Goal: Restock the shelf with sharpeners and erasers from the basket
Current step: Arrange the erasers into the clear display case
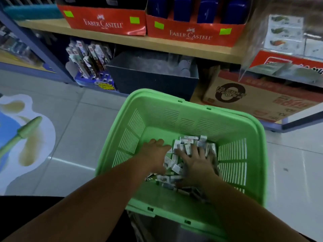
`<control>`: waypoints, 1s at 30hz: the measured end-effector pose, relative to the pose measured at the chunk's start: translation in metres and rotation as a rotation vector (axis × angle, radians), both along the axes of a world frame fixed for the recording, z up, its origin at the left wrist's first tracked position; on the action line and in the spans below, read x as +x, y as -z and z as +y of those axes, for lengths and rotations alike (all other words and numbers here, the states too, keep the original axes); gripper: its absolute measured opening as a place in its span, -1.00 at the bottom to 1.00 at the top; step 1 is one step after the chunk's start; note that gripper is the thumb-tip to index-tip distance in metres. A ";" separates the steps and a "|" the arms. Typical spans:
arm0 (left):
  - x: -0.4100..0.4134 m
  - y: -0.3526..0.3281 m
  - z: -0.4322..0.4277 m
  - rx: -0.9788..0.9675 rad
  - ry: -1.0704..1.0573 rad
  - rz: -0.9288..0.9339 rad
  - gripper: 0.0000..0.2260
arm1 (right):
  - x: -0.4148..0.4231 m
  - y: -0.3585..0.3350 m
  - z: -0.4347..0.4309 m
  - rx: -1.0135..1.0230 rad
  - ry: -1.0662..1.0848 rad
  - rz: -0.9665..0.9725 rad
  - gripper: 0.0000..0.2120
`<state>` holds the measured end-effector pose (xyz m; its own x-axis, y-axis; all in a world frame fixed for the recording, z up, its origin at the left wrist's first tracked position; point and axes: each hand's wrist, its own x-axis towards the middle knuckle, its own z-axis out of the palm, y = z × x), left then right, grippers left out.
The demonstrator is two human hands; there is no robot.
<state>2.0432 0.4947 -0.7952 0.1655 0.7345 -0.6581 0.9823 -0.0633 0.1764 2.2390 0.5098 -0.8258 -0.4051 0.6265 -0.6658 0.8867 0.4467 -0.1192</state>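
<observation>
Erasers and sharpeners, small white packets I cannot tell apart at this size, lie heaped on the floor of the green basket, towards its right side. The basket sits low in front of the person, just short of the shelf.

In the head view both hands are inside the basket. The right hand lies on top of the heap with its fingers spread wide and flat over the packets, holding none. The left hand is at the heap's left edge. Its fingertips are hidden among the packets, so I cannot tell whether it grips anything.

The step in hand looks like gathering a handful. It would go best if the two hands closed towards each other and cupped the packets from both sides. A modest scoop is wiser than a big one, since loose little boxes will slip out on the lift.

The readable writing is "FABER-CASTELL", in white on two red display boxes on the shelf, each with blank green stickers. A cardboard carton to the right shows a large black "0". Its other print is upside down and illegible, and the packets' print is too small.
</observation>
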 end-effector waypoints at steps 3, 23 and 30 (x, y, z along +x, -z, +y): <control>0.009 0.022 0.004 -0.025 -0.023 -0.046 0.05 | 0.002 -0.005 0.010 0.058 -0.011 0.020 0.00; 0.016 0.048 -0.011 -0.033 -0.325 -0.379 -0.31 | 0.013 -0.028 0.035 -0.165 0.442 0.516 -0.47; 0.017 0.004 0.013 0.022 -0.497 -0.515 -0.69 | 0.008 -0.065 0.035 -0.203 0.633 0.680 -0.70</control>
